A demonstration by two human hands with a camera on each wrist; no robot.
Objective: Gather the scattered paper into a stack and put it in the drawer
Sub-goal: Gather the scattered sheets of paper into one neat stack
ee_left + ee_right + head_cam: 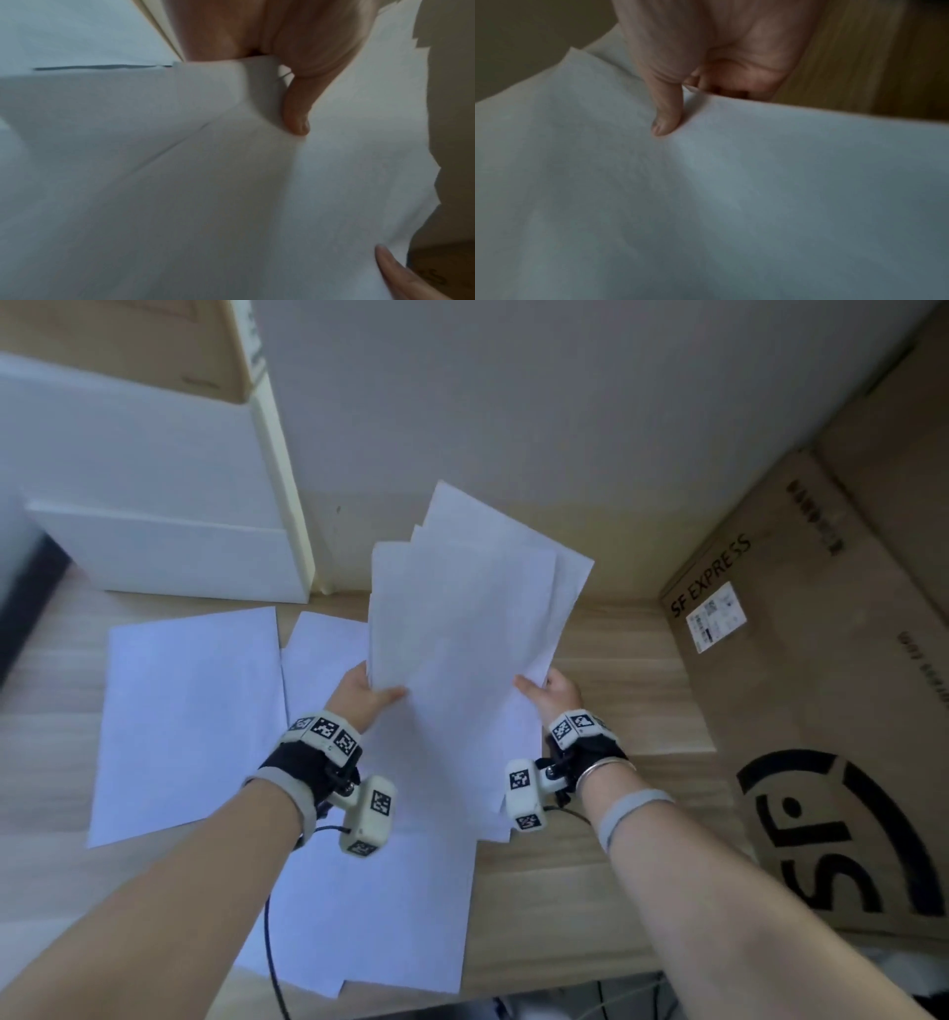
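Note:
A loose bundle of several white paper sheets (462, 608) is lifted above the wooden desk, its far corners fanned out unevenly. My left hand (367, 693) pinches its near left edge, thumb on top. My right hand (547, 690) pinches the near right edge the same way. In the left wrist view the left hand's thumb (295, 113) presses on the paper (180, 182); in the right wrist view the right hand's thumb (666, 117) does so on the sheet (731, 192). More sheets (190, 721) lie flat on the desk. A white drawer unit (169, 546) stands at the back left.
A large brown SF Express cardboard box (821, 690) fills the right side of the desk. Another sheet (375, 901) lies under my wrists near the desk's front edge. A grey wall rises behind. A black cable hangs from my left wrist.

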